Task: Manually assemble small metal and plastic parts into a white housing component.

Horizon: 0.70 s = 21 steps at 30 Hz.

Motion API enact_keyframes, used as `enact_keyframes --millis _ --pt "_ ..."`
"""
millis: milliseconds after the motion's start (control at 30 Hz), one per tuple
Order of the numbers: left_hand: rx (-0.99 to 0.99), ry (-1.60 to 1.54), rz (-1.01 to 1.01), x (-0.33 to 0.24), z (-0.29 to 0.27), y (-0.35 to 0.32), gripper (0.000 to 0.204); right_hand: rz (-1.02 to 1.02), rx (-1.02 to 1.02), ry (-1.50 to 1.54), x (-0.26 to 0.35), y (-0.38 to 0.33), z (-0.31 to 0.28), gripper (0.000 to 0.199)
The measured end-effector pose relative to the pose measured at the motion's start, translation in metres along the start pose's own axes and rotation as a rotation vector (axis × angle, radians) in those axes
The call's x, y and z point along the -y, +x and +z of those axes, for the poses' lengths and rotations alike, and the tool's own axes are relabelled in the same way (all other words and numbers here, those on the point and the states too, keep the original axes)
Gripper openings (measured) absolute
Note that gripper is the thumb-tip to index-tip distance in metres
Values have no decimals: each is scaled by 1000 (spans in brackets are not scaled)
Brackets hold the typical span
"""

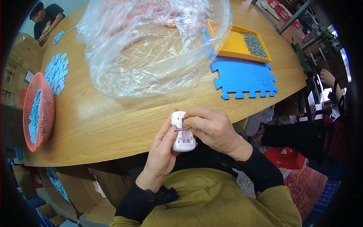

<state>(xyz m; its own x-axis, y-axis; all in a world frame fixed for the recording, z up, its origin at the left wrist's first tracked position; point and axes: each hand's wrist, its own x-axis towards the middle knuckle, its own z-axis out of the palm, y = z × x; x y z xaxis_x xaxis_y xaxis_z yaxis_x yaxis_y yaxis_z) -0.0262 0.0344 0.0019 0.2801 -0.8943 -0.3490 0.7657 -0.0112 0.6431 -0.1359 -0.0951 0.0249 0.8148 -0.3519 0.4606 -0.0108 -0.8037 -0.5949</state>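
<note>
My left hand (160, 153) holds a small white plastic casing (184, 145) upright in front of my body, just off the table's near edge. Its face shows an open compartment, like a battery bay, and small reddish-brown spots that may be screw holes. Closed fingers of my right hand (215, 130) reach over the casing from the right. They grip a thin metal tool (182, 129), which lies across the casing towards my left thumb. Its exact kind is partly hidden by the fingers.
A clear plastic bag (147, 77) with pinkish pieces spreads over the wooden table (109, 125). On the right, a yellow tray (232, 41) of small metal screws stands by a blue foam mat (244, 77). Blue pieces (56, 73) lie left, beside a pink basket (48, 117). A person (47, 20) sits far left.
</note>
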Motion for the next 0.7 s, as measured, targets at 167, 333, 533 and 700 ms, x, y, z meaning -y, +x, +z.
enact_keyframes --millis 167,333,533,700 --pt "3 -9 -18 -1 1 -1 49 11 3 -46 3 0 0 18" --pt "37 -24 -36 -9 3 -2 46 91 -27 -22 5 2 -1 21" --pt "47 -63 -65 -5 6 1 46 221 2 89 6 3 -8 13" --pt "51 -56 -41 -5 8 2 46 226 -38 85 9 6 -7 13"
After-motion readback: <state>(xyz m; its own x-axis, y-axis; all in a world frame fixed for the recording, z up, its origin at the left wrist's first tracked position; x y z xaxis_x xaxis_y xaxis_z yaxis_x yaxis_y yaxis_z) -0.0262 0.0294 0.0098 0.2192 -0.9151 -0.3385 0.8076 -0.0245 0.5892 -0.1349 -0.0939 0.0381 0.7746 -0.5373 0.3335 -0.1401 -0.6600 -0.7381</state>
